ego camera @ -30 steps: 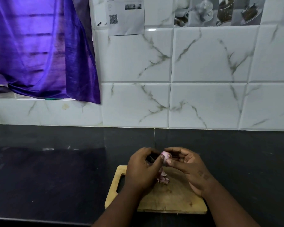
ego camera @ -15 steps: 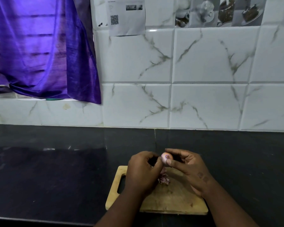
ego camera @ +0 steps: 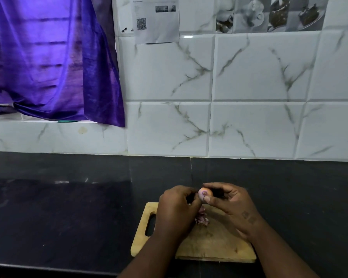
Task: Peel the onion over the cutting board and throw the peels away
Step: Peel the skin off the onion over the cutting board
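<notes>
The worktop (ego camera: 68, 207) is carrying the board (ego camera: 215, 245) at its near edge, and both hands are working above the board's far edge. The left hand (ego camera: 176, 209) is curling closed around something at the onion's (ego camera: 205, 194) left side; whether its grip is pinching a strip of skin or the bulb itself, I cannot tell. The right hand (ego camera: 232, 203) is closing on the onion, thumb beneath and fingers over the top, leaving only the pale, mostly bare end showing between the hands. A small heap of peels (ego camera: 202, 219) is lying on the board just below.

The likely trouble: the onion is small and probably slick now, so a hard tug on the skin could pop it out of the right grip and send it rolling over the far edge onto the dark worktop. Loose skin could also be falling past the board there, since the hands are hovering right at its far edge.
</notes>
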Available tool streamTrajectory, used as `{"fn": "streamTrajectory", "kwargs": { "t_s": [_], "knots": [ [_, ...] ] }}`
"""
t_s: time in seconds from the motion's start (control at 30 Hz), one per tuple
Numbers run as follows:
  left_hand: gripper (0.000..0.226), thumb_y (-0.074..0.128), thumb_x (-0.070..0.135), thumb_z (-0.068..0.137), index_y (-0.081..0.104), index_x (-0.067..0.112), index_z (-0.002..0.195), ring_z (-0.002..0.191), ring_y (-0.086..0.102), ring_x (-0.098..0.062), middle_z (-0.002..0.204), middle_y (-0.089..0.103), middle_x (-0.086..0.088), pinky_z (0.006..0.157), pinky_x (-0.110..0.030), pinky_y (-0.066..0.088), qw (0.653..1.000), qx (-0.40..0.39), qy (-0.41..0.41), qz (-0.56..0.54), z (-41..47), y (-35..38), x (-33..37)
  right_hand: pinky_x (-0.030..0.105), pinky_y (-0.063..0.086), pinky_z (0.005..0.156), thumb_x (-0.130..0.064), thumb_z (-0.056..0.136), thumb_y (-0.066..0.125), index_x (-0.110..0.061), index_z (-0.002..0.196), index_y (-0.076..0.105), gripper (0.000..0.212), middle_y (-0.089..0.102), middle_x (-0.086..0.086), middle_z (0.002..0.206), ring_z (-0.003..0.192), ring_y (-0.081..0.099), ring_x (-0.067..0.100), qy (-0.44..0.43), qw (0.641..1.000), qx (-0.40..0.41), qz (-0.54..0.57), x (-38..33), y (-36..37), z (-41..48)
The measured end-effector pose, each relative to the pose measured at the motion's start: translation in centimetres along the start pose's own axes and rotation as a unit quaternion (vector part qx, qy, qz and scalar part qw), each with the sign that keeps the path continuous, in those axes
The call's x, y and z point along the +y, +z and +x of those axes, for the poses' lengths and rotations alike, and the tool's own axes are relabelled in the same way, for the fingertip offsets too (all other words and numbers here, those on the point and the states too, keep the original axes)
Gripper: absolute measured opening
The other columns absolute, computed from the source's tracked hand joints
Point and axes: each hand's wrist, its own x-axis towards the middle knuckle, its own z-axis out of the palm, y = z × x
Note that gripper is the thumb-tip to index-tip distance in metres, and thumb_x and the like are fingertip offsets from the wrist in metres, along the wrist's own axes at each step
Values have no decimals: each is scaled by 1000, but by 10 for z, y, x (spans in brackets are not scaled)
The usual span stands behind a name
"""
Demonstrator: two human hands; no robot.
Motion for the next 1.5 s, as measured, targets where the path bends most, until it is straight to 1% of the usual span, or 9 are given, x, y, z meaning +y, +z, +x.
{"fn": "streamTrajectory", "kwargs": {
  "t_s": [0.07, 0.23, 0.73, 0.87, 0.97, 1.07, 1.2, 1.3, 1.5],
  "knots": [
    [13, 73, 33, 97, 83, 29, 104, 77, 67, 0, 89, 78, 14, 68, -15, 55, 1000, 3, -9, -3, 1, 0, 0, 23, 61, 74, 2, 78, 84, -7, 109, 79, 32, 82, 10, 104, 97, 78, 20, 5, 1000, 6, 19, -1, 0, 0],
    [11, 74, 36, 96, 81, 30, 102, 82, 70, 2, 87, 77, 16, 72, -23, 62, 997, 7, -22, -67, 2, 1, -2, 24, 62, 74, 4, 78, 83, -5, 109, 78, 33, 81, 13, 104, 96, 78, 21, 2, 999, 18, 27, 1, 0, 1],
    [5, 72, 33, 95, 73, 29, 93, 78, 62, -6, 86, 67, 13, 65, -23, 53, 999, 32, 11, 24, 0, 2, 1, 30, 63, 77, 2, 71, 90, -11, 99, 80, 32, 82, 11, 98, 95, 77, 29, -26, 999, 1, -43, 2, -1, 0],
    [12, 69, 32, 95, 66, 26, 86, 75, 60, -8, 82, 64, 9, 67, -35, 55, 997, 34, -60, 46, 5, 4, -6, 42, 62, 89, 2, 73, 87, -8, 105, 78, 35, 81, 14, 105, 103, 76, 31, -17, 1000, -7, -1, 0, -1, -1],
    [10, 69, 31, 94, 68, 28, 84, 72, 62, -8, 79, 66, 8, 63, -33, 55, 994, -20, -94, 48, 7, 6, -10, 43, 60, 92, 3, 78, 82, -7, 109, 76, 34, 80, 14, 110, 108, 75, 31, 1, 999, -13, 49, -2, -3, -1],
    [8, 66, 30, 93, 74, 30, 91, 73, 64, -6, 83, 70, 11, 63, -29, 56, 995, -45, -80, 39, 5, 6, -8, 43, 60, 95, 3, 81, 80, -11, 115, 76, 37, 80, 12, 114, 112, 74, 30, 9, 999, -13, 45, 0, -2, 0],
    [19, 57, 41, 97, 74, 33, 92, 77, 64, -5, 83, 69, 12, 67, -37, 58, 998, -4, -51, -38, 3, 4, -6, 48, 58, 101, 3, 83, 79, -11, 118, 75, 37, 80, 9, 115, 113, 74, 27, 12, 1000, -9, 23, 0, -1, 0],
    [19, 60, 48, 99, 70, 34, 93, 76, 61, -5, 82, 65, 14, 62, -27, 49, 999, -13, -27, -34, 1, 4, -3, 49, 57, 102, 1, 83, 79, -12, 115, 76, 34, 80, 9, 115, 114, 73, 27, 13, 1000, -12, 21, 0, -1, 0],
    [15, 63, 37, 99, 65, 34, 85, 68, 56, -9, 75, 60, 11, 57, -21, 37, 1000, -17, -10, -11, 1, 3, 0, 47, 59, 99, -1, 81, 82, -13, 113, 77, 34, 81, 8, 113, 111, 74, 26, 9, 1000, -12, -3, 1, -1, 0]
  ]
}}
